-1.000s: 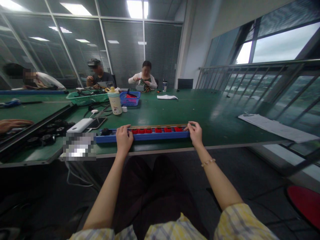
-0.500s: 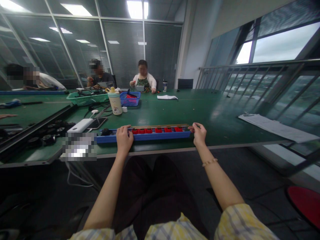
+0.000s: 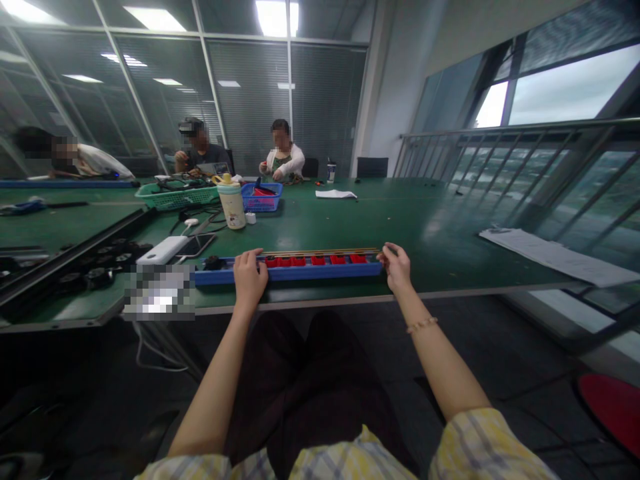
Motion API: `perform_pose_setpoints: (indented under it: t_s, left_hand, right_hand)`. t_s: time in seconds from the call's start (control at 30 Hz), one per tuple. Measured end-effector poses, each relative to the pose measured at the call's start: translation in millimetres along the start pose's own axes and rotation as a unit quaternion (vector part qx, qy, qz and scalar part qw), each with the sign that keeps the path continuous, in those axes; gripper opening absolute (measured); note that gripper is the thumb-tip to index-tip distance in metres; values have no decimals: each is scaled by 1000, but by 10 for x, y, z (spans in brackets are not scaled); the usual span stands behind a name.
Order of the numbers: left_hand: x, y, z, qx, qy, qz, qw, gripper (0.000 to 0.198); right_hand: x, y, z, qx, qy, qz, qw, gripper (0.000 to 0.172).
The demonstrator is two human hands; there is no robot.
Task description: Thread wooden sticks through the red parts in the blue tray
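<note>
A long blue channel (image 3: 320,271) lies along the near edge of the green table. Several red blocks (image 3: 317,260) sit in a row inside it, and a black round part (image 3: 213,263) is at its left end. Thin yellowish strands (image 3: 320,252) run along the channel's far side. My left hand (image 3: 250,277) is wrapped over the channel left of the middle, fingers on the far side and thumb near the first red block. At the right end, my right hand (image 3: 397,267) is closed in a pinch beside the strands' ends; what lies between the fingertips is too small to make out.
Left of the channel are a white power bank (image 3: 163,250), a phone (image 3: 197,246) and black round parts (image 3: 100,273). Beyond stand a cream bottle (image 3: 231,208), a green basket (image 3: 175,197) and a blue basket (image 3: 261,200). Papers (image 3: 555,257) lie right. Co-workers sit across.
My right hand has shifted very slightly left and up; my left hand keeps its hold. Across the table, a co-worker's hands have come together. A hand at the far left edge is gone from view.
</note>
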State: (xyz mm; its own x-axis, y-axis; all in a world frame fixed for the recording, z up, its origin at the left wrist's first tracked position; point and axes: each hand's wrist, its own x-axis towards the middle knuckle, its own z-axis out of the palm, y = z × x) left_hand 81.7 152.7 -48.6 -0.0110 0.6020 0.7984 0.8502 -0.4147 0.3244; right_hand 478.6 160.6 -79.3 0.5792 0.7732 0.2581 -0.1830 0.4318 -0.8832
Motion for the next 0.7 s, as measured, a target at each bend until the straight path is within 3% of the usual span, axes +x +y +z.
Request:
perform_pose_setpoints:
  t_s: [0.17,0.37,0.7]
  left_hand:
    - [-1,-4,-3,-1,-6,0,1000,30]
    - [1,1,-12,5,-4,4,1000,29]
    - [12,11,-17,10,-8,0,1000,29]
  right_hand:
    - [-6,-21,-9,12,-19,3,1000,44]
    - [13,-33,-23,48,52,18,997,32]
    - [75,34,-98,8,158,-102,982,20]
